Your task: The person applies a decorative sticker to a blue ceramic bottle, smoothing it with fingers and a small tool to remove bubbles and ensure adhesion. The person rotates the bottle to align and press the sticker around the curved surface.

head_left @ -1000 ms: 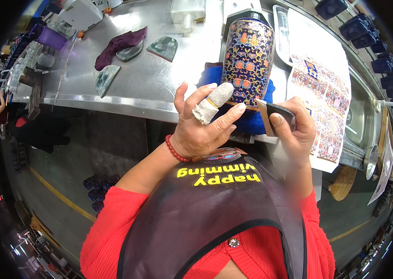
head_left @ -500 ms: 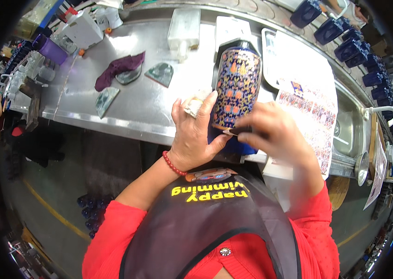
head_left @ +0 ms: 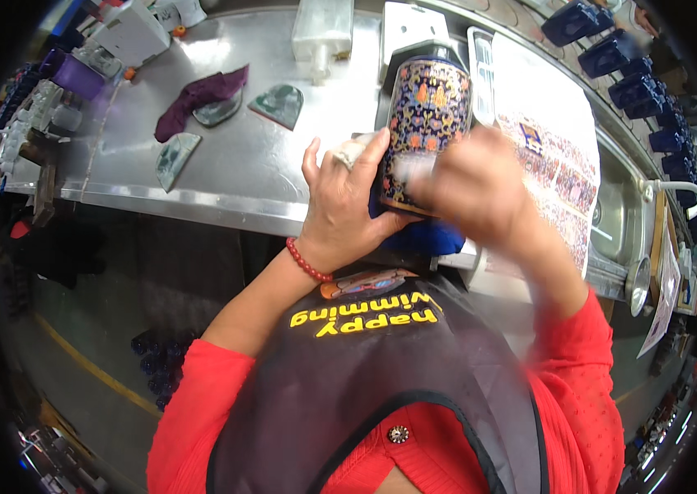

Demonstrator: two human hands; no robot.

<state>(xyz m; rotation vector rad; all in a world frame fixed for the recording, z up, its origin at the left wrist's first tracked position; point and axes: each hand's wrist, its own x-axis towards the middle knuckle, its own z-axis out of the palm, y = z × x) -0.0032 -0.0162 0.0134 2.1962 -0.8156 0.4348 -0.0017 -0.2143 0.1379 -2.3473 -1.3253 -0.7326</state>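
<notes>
A dark blue vessel [head_left: 446,239] lies before me, its upper face bearing a patterned panel [head_left: 429,103] in orange, gold and blue. My left hand [head_left: 343,202] grips its near left side, thumb at the lower end and fingers along the edge. Something whitish [head_left: 349,154] sits around or between those fingers. Over the panel's lower right, my right hand [head_left: 484,185] is closed and smeared by motion. A pale blurred thing [head_left: 413,170] shows at its fingers, pressed to or just above the pattern; its kind is unclear.
Green, rounded scraper-like plates [head_left: 278,105] and a purple cloth [head_left: 200,99] lie on the metal table [head_left: 241,177]. A clear bottle [head_left: 322,41] stands behind. Printed pattern sheets [head_left: 553,165] lie at right beside a sink [head_left: 616,218]. Several blue jugs [head_left: 608,53] line the far right.
My right hand has moved up from the vessel's near end onto the patterned panel, and a pale thing now shows at its fingers. My left hand keeps its hold.
</notes>
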